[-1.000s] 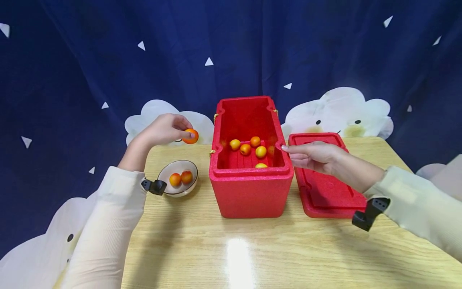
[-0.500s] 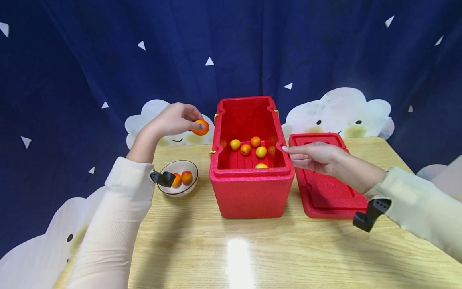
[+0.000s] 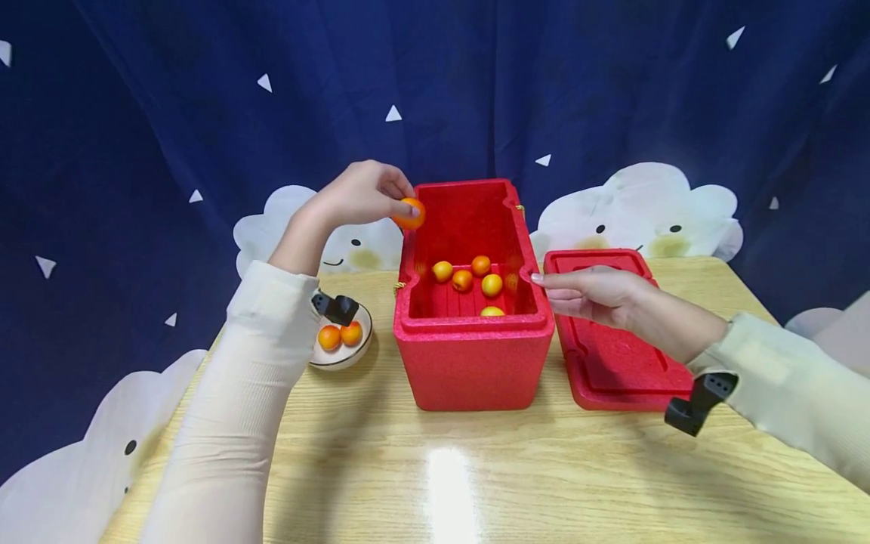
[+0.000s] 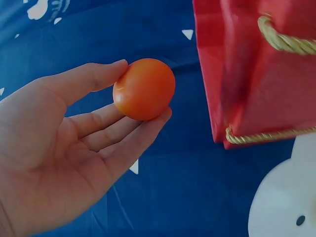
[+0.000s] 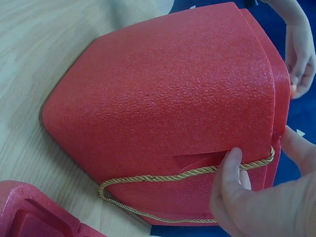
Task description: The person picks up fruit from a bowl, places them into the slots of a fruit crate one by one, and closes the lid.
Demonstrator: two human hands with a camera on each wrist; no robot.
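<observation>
My left hand [image 3: 367, 193] pinches a small, smooth, round orange fruit [image 4: 144, 89] between thumb and fingertips. It is raised beside the far left rim of a tall red foam box [image 3: 473, 370], and the fruit overlaps that rim in the head view. Inside the box, several orange and yellow fruits [image 3: 462, 281] lie on the floor. My right hand [image 3: 598, 295] holds the box's right wall, thumb at the rim and fingers against the outer side by the gold rope handle [image 5: 148, 178]. Two orange fruits [image 3: 329, 338] sit in a white bowl [image 3: 340, 363], partly hidden by the left wrist's camera.
A red lid [image 3: 628, 363] lies on the wooden table [image 3: 381, 468] to the right of the box. Behind the table hangs a dark blue curtain [image 3: 462, 83] with white clouds and triangles. Black cameras are strapped at both wrists.
My left hand has carried the orange fruit rightward and farther back, from above the bowl's far side to the box's left rim. The right hand stays on the box.
</observation>
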